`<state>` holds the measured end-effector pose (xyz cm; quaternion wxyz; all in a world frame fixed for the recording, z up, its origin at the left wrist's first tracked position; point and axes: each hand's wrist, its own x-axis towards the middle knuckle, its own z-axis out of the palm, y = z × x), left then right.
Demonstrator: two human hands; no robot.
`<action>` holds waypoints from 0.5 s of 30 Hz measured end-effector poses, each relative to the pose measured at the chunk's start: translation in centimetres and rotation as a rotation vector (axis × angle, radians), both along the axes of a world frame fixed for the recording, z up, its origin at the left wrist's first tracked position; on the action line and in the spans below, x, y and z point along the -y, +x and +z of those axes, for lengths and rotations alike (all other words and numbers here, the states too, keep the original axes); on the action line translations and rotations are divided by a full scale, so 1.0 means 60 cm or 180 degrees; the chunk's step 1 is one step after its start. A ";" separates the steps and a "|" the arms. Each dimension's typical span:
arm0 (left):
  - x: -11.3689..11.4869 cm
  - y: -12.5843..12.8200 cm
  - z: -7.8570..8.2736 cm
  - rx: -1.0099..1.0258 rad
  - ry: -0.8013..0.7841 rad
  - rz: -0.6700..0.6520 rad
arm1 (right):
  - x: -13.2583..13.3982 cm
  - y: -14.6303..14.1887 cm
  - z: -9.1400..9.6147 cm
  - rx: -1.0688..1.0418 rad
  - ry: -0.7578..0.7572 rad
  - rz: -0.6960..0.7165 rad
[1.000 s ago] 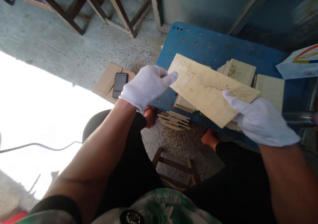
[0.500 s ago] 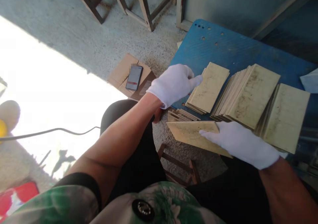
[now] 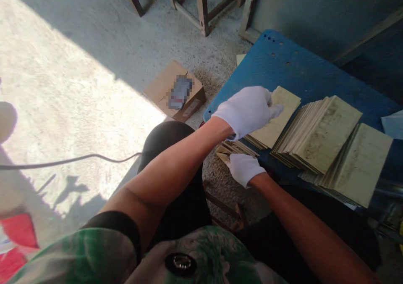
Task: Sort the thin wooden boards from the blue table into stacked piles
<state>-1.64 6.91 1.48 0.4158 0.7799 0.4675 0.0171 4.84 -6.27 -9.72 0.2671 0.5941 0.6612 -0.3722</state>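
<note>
White-gloved left hand (image 3: 248, 111) overlaps pale rectangular wooden boards (image 3: 273, 128) along the blue table (image 3: 315, 74)'s near edge; white-gloved right hand (image 3: 244, 169) lies beyond it; cannot tell either grip.

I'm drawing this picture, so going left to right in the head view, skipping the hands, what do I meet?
Red thing → cardboard box → left stack of boards → middle stack of boards → right stack of boards.

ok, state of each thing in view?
left stack: partly hidden
middle stack: slanted, fanned, top stained
right stack: slanted, fanned
low boards: piled, partly hidden
left hand: gloved, over left stack, contact unclear
right hand: gloved, at low boards, grip unclear
cardboard box: shut, phone on top
cable: slack
</note>
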 end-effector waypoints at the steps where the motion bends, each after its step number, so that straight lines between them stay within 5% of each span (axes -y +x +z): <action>1: 0.000 -0.001 0.001 0.0014 -0.0004 -0.0002 | -0.002 -0.005 -0.011 -0.0005 0.0014 0.0031; 8: -0.003 -0.016 0.009 0.0195 -0.0014 -0.0136 | 0.005 -0.030 -0.069 0.0010 0.0119 0.0064; 15: -0.006 -0.021 0.012 0.0264 -0.0003 -0.0101 | 0.019 -0.038 -0.085 0.0030 0.0186 -0.0041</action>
